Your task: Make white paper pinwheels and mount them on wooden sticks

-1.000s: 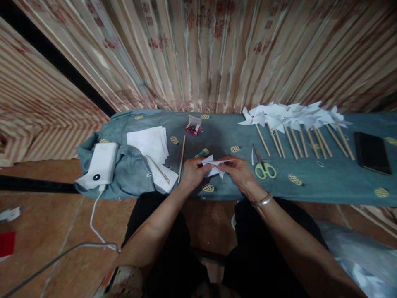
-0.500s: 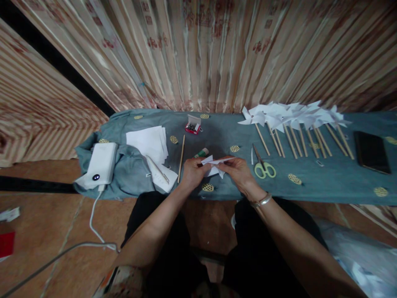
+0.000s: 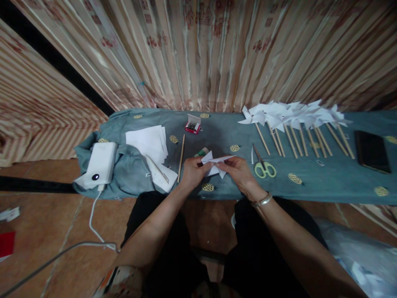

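Note:
A folded white paper pinwheel (image 3: 214, 169) is held between both hands above the front of the cloth. My left hand (image 3: 194, 171) pinches its left side, and my right hand (image 3: 237, 170) grips the right side, with a silver bracelet at that wrist. Just behind my left hand lies a green and white tube (image 3: 202, 152), partly hidden. A wooden stick (image 3: 181, 157) rests to the left. Green-handled scissors (image 3: 264, 169) lie right of my right hand, beside a thin white strip (image 3: 252, 155). An open red box (image 3: 192, 125) of small pins stands further back.
Several paper pinwheels on sticks (image 3: 291, 116) lie at the back right, left of a black phone (image 3: 372, 151). White paper sheets (image 3: 147, 142), a pen (image 3: 158, 169) and a white power bank (image 3: 101, 162) with a cable occupy the left.
The paper's right-hand flap has shifted slightly between the fingers of my right hand. Both hands keep their hold in nearly the same place.

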The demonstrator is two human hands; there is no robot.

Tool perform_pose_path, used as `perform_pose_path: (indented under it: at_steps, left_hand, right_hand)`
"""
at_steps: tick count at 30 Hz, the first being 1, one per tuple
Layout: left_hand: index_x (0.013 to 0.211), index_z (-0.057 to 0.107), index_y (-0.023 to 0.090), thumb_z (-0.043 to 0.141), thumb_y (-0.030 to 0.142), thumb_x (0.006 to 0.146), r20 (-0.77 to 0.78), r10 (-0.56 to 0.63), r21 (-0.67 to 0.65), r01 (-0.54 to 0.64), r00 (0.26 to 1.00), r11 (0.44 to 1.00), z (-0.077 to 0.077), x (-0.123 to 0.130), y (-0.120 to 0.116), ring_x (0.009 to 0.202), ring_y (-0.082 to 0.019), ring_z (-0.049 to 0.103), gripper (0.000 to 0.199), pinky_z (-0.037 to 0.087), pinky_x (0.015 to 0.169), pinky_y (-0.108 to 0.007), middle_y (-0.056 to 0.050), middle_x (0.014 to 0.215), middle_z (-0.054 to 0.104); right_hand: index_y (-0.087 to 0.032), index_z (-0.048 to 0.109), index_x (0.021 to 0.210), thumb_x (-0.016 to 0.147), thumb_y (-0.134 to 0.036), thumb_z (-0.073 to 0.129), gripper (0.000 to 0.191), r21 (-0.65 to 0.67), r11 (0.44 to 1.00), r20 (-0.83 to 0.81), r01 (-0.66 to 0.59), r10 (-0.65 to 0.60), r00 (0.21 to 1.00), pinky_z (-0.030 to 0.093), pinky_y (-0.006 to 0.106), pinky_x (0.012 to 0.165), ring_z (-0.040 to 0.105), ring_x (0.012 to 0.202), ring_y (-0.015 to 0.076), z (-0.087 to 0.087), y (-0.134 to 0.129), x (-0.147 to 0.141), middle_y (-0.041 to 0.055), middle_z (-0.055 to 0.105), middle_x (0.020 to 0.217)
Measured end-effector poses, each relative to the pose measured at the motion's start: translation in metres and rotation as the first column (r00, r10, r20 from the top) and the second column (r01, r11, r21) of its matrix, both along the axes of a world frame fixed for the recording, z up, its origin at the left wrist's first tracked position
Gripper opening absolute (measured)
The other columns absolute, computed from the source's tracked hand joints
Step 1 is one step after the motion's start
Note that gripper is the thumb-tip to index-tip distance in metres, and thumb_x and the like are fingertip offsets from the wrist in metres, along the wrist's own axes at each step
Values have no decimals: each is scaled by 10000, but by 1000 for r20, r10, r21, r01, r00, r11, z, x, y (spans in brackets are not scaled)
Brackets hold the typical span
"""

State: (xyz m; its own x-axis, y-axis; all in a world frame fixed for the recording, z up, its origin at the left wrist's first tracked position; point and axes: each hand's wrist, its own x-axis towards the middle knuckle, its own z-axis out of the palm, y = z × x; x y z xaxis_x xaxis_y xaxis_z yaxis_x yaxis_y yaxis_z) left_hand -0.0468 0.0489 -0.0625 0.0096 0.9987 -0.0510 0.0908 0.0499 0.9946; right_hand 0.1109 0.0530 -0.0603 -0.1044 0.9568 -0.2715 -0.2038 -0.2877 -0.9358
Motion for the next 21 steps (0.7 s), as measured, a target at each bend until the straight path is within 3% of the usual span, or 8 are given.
perform_pose_path:
  at_steps: [6,13,21]
  left_hand:
    - [757,763,136,737,273,662,41,0,16,-1,999,1000,-1,0,0,574,-142,574,169,416,571,-247,-6,625,687]
    - [762,752,129,773,295,612,202,-11,8,9,979,1000,1,3,4,629,-149,618,225,474,630,-258,-24,693,719]
    - [748,739,134,816,288,537,291,41,-42,-30,956,999,0,4,5,645,-152,628,272,505,647,-275,-16,711,724]
  right_hand:
    - [-198,737,750,532,-358,853,295,18,1000,24,-9,8,1000,518,326,709,644,666,155,-1,0,0,17,743,754]
    - [-202,745,752,545,-361,849,281,44,999,20,-12,11,1000,530,349,751,666,705,176,3,3,1,18,752,768]
    - [-205,751,766,516,-376,870,326,44,999,-13,-22,23,1000,523,360,809,680,746,186,5,3,-1,18,759,793]
